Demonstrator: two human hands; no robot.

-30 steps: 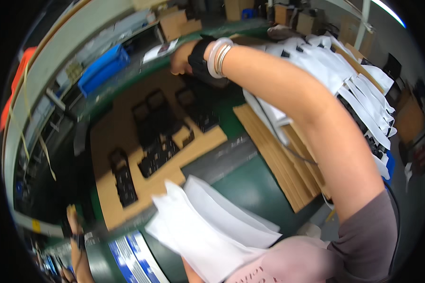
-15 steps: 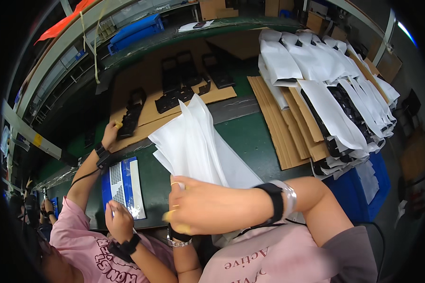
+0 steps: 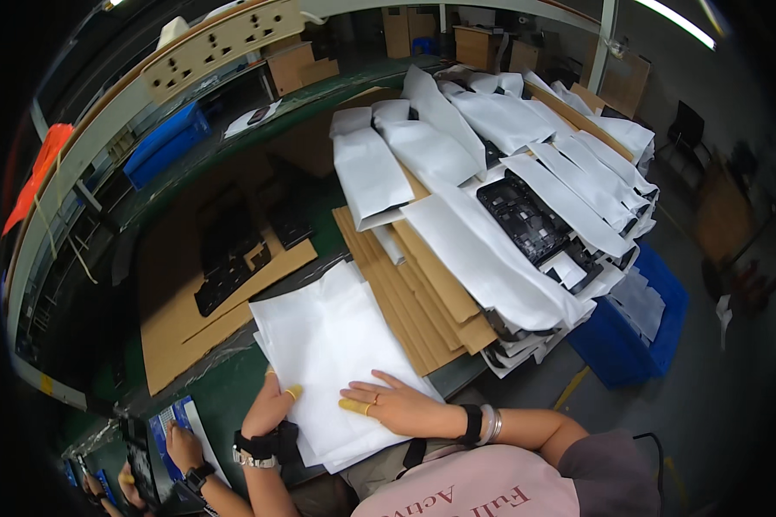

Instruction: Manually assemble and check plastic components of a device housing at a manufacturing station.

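Note:
A stack of white sheets, thin and soft-looking, lies at the front edge of the table. My right hand rests flat on top of it, fingers spread, with a yellow cover on one finger. At the stack's left edge, my left hand grips the sheets between a yellow-covered thumb on top and fingers partly hidden beyond the edge. Right behind the stack are layered brown cardboard sheets. On them sit many black plastic frames wrapped in white sleeves.
Cardboard with dark frames lies farther left. A co-worker's hand is by a blue-and-white panel, near an upright black frame. A blue bin stands right, below the pile. A socket strip hangs overhead.
The white sheets, fanned upward before, now lie flatter on the table. My crossed hands have come apart to the stack's left edge and top. The view has swung right.

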